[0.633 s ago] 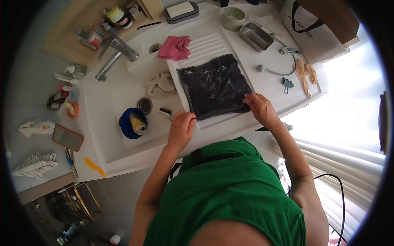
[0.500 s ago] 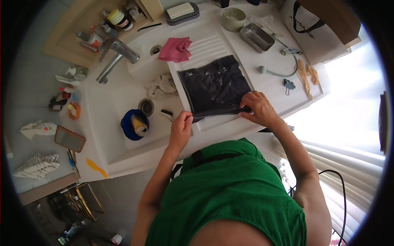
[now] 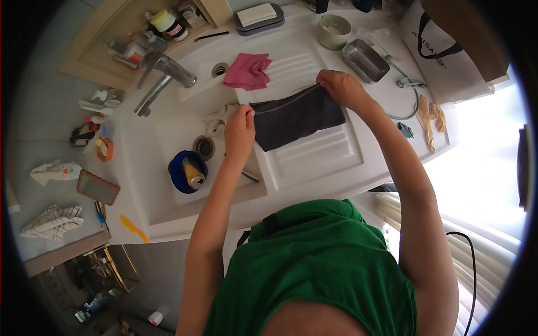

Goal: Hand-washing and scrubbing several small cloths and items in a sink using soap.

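A dark grey cloth (image 3: pixel 297 120) lies doubled over on the ribbed drainboard (image 3: pixel 319 159) of the white sink. My left hand (image 3: pixel 240 130) pinches its far left corner, fingers closed. At the far right corner, my right hand (image 3: pixel 342 88) grips the edge between thumb and fingers. The long edge between both hands is stretched and slightly raised. Just beyond the cloth is a crumpled pink cloth (image 3: pixel 246 71). A pale wet cloth (image 3: pixel 216 121) in the basin is partly hidden behind my left hand.
In the basin sit a blue bowl (image 3: pixel 178 178) with a yellow can (image 3: pixel 193 175) inside and a drain (image 3: pixel 203 147). A chrome faucet (image 3: pixel 168 73) reaches over from the left. Along the right stand a metal tray (image 3: pixel 365 60), a green bowl (image 3: pixel 334 31) and a white bag (image 3: pixel 434 45).
Both hands have carried the cloth's near edge away from me, folding it over toward the far edge. Its white-flecked upper face is now covered.
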Demonstrator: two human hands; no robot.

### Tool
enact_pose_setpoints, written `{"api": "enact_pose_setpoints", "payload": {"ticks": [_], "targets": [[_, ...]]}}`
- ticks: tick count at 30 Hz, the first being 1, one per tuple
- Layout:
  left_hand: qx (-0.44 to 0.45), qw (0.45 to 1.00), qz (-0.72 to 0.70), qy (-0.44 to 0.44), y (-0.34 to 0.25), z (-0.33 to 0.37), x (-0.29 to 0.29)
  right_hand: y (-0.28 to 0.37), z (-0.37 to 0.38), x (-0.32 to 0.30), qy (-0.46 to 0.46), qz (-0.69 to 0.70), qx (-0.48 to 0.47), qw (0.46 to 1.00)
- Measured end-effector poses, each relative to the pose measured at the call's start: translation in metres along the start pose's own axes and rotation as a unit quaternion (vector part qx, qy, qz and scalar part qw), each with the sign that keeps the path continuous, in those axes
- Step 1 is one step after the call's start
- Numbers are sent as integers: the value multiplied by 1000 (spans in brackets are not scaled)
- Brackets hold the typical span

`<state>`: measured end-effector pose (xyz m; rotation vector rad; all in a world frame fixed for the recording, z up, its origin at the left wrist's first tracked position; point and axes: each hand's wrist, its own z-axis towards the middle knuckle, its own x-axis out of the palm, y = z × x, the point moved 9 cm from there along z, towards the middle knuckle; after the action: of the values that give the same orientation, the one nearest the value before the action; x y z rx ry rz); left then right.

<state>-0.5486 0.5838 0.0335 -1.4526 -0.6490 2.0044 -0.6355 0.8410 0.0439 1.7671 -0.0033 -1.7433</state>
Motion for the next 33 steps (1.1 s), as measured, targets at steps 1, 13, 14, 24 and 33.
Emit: {"api": "enact_pose_setpoints", "payload": {"ticks": [1,13,14,24,33], "targets": [[64,996,52,-15,-8,9,1,-3,7,9,12,-21,0,1000],[125,948,241,165,-7,22,43,-6,-27,24,59,-48,70,995],[148,952,220,151,-10,19,40,6,-29,18,23,-52,9,998],[-302,665,-683,-12,6,-47,86,70,-47,104,-129,454,224,853],[-263,474,-835,96,16,-55,86,200,-29,48,-57,105,0,993]]}}
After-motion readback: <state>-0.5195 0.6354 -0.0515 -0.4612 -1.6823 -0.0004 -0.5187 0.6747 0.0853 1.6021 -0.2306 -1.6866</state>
